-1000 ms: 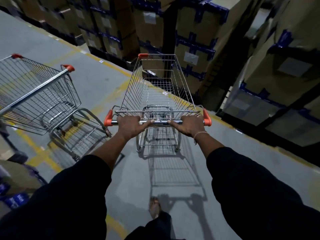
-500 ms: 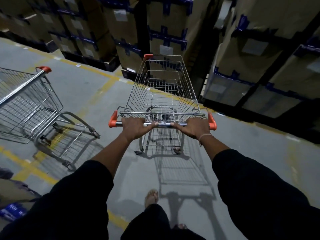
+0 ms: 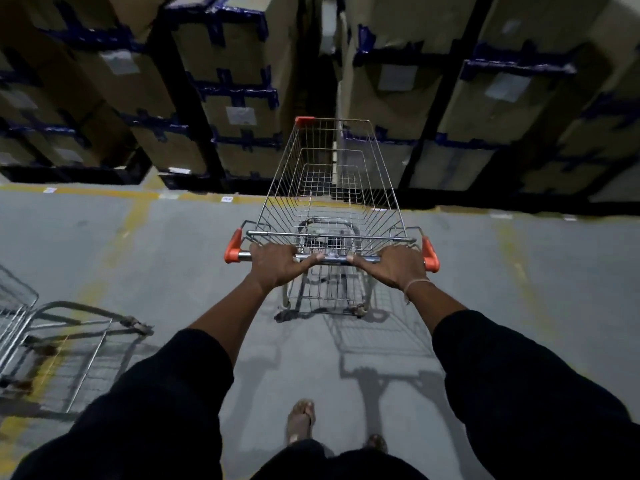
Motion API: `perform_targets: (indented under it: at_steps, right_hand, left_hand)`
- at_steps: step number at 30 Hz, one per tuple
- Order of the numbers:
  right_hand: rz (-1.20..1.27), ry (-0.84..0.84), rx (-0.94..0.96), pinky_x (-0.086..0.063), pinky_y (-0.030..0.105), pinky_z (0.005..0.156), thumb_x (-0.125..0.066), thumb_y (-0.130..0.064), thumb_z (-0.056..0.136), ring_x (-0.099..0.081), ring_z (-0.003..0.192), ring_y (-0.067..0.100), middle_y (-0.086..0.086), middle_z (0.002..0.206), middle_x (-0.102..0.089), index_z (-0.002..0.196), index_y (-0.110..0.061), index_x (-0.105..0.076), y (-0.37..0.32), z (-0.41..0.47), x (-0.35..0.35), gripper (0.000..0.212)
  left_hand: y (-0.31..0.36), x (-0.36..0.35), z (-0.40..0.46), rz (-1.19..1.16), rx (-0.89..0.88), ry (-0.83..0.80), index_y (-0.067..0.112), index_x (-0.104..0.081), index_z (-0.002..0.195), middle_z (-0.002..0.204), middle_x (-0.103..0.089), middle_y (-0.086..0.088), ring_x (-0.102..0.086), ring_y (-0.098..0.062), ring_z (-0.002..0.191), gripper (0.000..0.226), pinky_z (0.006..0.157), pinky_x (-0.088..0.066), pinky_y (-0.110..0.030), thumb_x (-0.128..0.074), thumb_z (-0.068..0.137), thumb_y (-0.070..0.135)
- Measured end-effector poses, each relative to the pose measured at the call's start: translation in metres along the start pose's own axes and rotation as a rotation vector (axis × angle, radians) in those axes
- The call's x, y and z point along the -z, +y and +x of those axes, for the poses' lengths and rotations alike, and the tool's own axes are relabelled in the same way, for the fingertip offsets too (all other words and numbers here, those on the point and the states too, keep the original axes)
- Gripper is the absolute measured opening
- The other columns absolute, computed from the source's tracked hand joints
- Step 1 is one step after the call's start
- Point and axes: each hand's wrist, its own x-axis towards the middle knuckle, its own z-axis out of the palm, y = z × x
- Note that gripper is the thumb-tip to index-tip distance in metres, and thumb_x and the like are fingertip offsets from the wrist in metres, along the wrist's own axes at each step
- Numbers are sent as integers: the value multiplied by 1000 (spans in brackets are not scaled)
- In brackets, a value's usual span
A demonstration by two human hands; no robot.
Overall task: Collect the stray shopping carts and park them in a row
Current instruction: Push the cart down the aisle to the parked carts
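A wire shopping cart [image 3: 329, 188] with orange handle caps stands straight in front of me, its empty basket pointing at the stacked boxes. My left hand [image 3: 275, 266] grips the left half of its metal handle bar. My right hand [image 3: 398, 266] grips the right half; a thin band sits on that wrist. A second wire cart [image 3: 52, 344] stands at the lower left, cut off by the frame edge, with only its lower frame, a wheel and a corner of its basket showing.
Tall stacks of cardboard boxes with blue tape [image 3: 235, 81] fill the far side, with a dark narrow gap [image 3: 318, 64] between them ahead. A yellow floor line [image 3: 104, 194] runs along their base. Grey concrete floor [image 3: 554, 271] spreads to the right. My feet [image 3: 301, 420] show below.
The cart and I have turned to the right, so it now faces the boxes squarely. The second cart has slid further toward the lower left edge of view.
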Motion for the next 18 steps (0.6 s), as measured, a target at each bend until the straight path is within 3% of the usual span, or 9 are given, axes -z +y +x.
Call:
perform_targets:
  at_steps: [3,9,18]
  right_hand:
    - [27,12,-86,-56,33,70,2,-107,65,-63,60,18,0,58,-58,57,-20,-52,17,-10,-6,102]
    - [89,27,-271,-58,38,71,-12,-107,70,-63,58,20,0,56,-57,54,-20,-51,50,-35,-13,97]
    - [137,44,-491,-54,31,67,-22,-102,76,-61,58,19,-2,57,-54,56,-20,-48,97,-79,-13,88]
  left_hand:
    - [15,0,16,-1,-71,-13,25,-44,56,59,-56,0,-57,-22,66,82,89,-44,-45,-14,75,98]
    - [53,0,46,-6,-220,-44,26,-45,58,62,-58,-2,-58,-21,67,85,92,-45,-45,-7,70,101]
    - [124,-6,86,21,-449,-58,25,-47,59,62,-60,-1,-58,-21,65,89,92,-44,-47,-3,68,102]
